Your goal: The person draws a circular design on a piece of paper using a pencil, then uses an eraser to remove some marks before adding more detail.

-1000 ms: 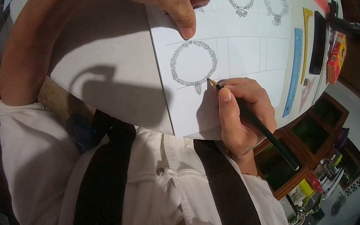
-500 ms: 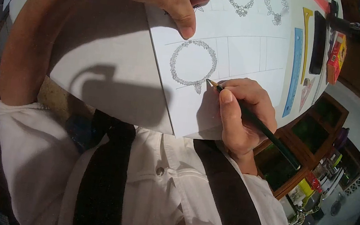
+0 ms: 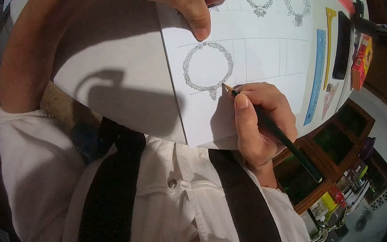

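Observation:
A dark green pencil [image 3: 291, 147] is pinched between the thumb and fingers of my right hand [image 3: 265, 122]. Its sharpened tip meets the lower right of a leafy wreath-shaped drawing [image 3: 185, 67], beside a small leaf pendant at the bottom of the ring. The drawing is on a white sheet of paper [image 3: 269, 57] with ruled lines. My left hand [image 3: 198, 0] rests on the upper part of the sheet, its thumb spread out just above the wreath. Its other fingers are partly cut off by the top edge of the view.
Further up the sheet are other necklace-like drawings [image 3: 258, 5]. Along the table's right side lie a blue ruler [image 3: 315, 78], a yellow tool [image 3: 327, 45], a black flat object [image 3: 342, 45] and a red-yellow box [image 3: 363, 59]. Wooden cabinets [image 3: 341, 134] stand beyond.
My right hand and the pencil tip have shifted very slightly upward along the wreath's edge. My left hand stays in place.

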Motion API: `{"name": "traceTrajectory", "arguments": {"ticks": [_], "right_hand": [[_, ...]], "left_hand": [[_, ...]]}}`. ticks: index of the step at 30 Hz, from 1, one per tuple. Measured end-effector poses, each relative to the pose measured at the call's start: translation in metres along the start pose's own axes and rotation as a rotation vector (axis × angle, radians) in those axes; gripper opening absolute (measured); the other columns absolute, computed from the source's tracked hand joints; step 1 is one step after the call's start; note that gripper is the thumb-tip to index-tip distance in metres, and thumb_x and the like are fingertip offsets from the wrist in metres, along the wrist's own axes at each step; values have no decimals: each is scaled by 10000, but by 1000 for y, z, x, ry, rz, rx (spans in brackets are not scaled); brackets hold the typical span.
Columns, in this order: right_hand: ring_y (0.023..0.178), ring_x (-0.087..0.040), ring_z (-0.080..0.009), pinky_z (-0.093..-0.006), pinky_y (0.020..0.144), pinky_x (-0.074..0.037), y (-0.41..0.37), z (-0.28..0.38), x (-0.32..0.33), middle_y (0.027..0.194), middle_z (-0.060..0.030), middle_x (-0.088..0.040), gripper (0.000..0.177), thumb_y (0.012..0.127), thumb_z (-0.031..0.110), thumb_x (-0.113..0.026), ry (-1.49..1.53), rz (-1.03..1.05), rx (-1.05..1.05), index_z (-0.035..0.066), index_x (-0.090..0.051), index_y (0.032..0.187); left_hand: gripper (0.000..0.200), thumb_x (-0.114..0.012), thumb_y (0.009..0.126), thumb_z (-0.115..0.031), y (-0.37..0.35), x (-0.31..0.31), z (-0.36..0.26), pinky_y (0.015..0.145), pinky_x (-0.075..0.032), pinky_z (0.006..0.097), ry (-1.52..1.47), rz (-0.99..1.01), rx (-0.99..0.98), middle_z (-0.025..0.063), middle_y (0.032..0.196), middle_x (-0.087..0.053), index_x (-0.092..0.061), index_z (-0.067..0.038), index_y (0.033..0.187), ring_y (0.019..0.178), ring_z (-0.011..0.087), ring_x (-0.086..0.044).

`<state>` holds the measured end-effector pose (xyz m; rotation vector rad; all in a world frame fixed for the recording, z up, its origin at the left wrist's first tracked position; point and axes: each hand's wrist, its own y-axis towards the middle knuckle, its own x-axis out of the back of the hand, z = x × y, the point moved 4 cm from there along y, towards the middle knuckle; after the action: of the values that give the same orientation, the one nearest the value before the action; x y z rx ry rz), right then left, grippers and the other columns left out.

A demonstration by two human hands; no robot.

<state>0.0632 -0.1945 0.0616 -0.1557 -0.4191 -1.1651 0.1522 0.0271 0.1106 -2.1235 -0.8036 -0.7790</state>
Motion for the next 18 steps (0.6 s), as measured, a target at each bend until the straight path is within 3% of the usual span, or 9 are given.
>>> {"name": "traceTrajectory", "arguments": {"ticks": [2, 9, 11, 15, 17, 18], "right_hand": [[698, -687, -241, -317, 632, -533, 0, 0, 0, 835, -185, -718, 57, 853, -37, -724, 4, -1, -3, -54, -673, 871], [698, -684, -237, -315, 634, -529, -1, 0, 0, 835, -183, -720, 66, 859, -30, -729, 12, 11, -3, -47, -670, 883], [697, -684, -237, -315, 633, -529, 1, 1, 0, 831, -183, -720, 67, 859, -29, -730, 1, 18, 12, -47, -670, 880], [692, -684, -240, -315, 623, -528, 1, 1, -1, 819, -184, -717, 64, 854, -33, -729, -10, 7, 29, -49, -671, 875], [691, -684, -241, -315, 620, -527, 0, 2, -1, 817, -185, -716, 62, 853, -34, -728, 4, -9, 17, -50, -672, 873], [691, -685, -243, -315, 621, -528, 0, 3, -1, 818, -186, -716, 61, 853, -33, -728, 2, -2, -2, -51, -672, 872]], "left_hand": [[316, -856, 797, -248, 8, 1, 4, 661, -517, 377, -97, 150, 7, 131, 751, -697, -671, 7, 817, 725, 282, -676], [316, -853, 803, -249, 4, -1, 4, 664, -518, 377, -84, 117, -18, 133, 761, -700, -669, 7, 814, 734, 278, -677], [320, -853, 802, -252, -4, -1, -3, 665, -517, 378, -8, 13, -2, 137, 769, -703, -669, 9, 819, 742, 282, -679], [317, -851, 802, -251, -3, -3, 5, 665, -516, 378, -146, 86, -79, 139, 770, -703, -671, 9, 823, 747, 286, -679], [314, -851, 798, -251, -17, -8, -8, 671, -517, 379, 41, -135, -18, 140, 770, -703, -676, 7, 829, 753, 287, -682], [314, -851, 798, -251, -13, -2, -4, 671, -517, 379, 40, -135, -18, 140, 770, -703, -676, 7, 829, 753, 287, -682]]}}
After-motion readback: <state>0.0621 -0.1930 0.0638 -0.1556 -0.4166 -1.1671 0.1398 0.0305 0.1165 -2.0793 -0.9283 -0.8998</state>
